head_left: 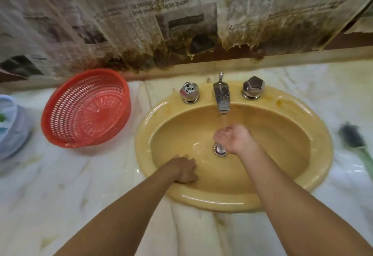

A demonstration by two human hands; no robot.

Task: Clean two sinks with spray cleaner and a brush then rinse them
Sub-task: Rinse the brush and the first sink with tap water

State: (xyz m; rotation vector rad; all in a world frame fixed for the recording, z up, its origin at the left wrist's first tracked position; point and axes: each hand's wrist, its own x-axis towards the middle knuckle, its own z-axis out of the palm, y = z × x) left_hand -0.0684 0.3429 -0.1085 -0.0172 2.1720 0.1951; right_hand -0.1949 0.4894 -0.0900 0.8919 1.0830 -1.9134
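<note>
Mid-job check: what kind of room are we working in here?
Probably a bathroom or washroom: a yellow basin set in a marble counter, a chrome tap running onto the right hand, and stained newspaper covering the wall behind.

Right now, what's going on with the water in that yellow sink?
A person is rinsing the yellow sink. Water runs from the faucet onto the right hand, which is cupped palm up just above the drain. The left hand rests on the basin's near left wall and holds nothing. The brush lies untouched on the counter to the right, and a red basket sits on the left.
</note>
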